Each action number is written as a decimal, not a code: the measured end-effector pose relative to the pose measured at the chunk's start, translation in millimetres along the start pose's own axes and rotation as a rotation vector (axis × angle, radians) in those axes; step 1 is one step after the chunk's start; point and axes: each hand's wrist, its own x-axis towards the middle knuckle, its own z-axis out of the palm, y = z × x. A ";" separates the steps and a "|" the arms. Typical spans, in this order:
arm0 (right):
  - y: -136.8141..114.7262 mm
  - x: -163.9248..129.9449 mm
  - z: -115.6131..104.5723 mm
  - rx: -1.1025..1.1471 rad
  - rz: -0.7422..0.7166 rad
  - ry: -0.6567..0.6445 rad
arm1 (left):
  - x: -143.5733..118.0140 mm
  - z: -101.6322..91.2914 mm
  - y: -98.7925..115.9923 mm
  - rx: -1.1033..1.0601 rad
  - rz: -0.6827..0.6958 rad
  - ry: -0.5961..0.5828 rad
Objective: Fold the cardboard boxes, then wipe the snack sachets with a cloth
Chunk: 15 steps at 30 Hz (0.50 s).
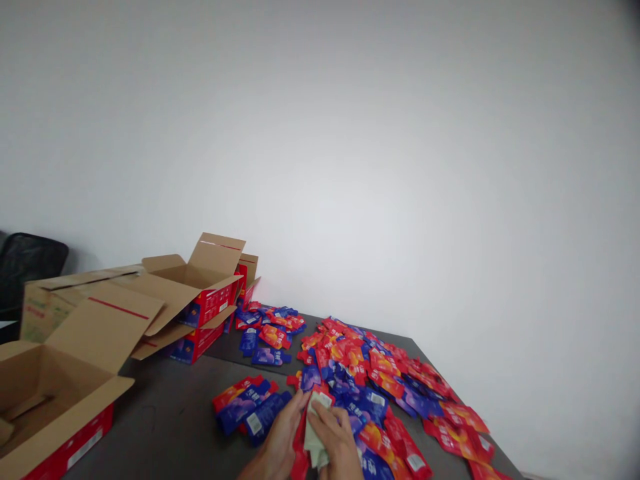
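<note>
Head: red packet (299, 460), pale slip (313, 440) between left hand (281, 437), right hand (339, 440).

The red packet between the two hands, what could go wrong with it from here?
If dropped, the red packet could mix into the large pile of packets beside it. The pale piece under the right hand might slip loose. The left hand could nudge the small group of packets near it.

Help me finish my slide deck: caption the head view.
Left hand and right hand hold a red pouch and a pale object beside heaped pouches, open cartons at left.
</note>
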 end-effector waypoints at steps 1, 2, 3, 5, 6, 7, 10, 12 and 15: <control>-4.4 2.8 -0.2 0.020 -0.037 -0.075 | -1.2 1.7 2.4 0.002 0.021 0.024; -9.6 5.7 0.0 0.044 -0.063 -0.146 | -2.4 3.4 5.1 0.003 0.047 0.039; -15.1 8.5 0.4 0.068 -0.076 -0.196 | -3.3 5.0 7.8 0.005 0.072 0.044; -24.9 12.2 2.0 0.097 -0.083 -0.244 | -3.9 7.2 11.9 0.014 0.098 0.024; -28.1 12.9 2.8 0.106 -0.083 -0.243 | -3.5 7.5 12.9 0.023 0.093 0.004; -29.7 12.6 3.5 0.113 -0.079 -0.224 | -2.7 7.1 13.1 0.030 0.085 -0.015; -25.2 6.7 4.1 0.130 -0.040 -0.037 | 1.9 0.7 10.7 0.053 0.117 -0.067; -17.4 1.1 3.1 0.124 0.021 0.129 | 6.0 -7.3 8.7 0.089 0.202 -0.051; -9.2 -4.3 0.8 0.106 0.123 0.274 | 11.2 -19.5 8.2 0.187 0.331 0.057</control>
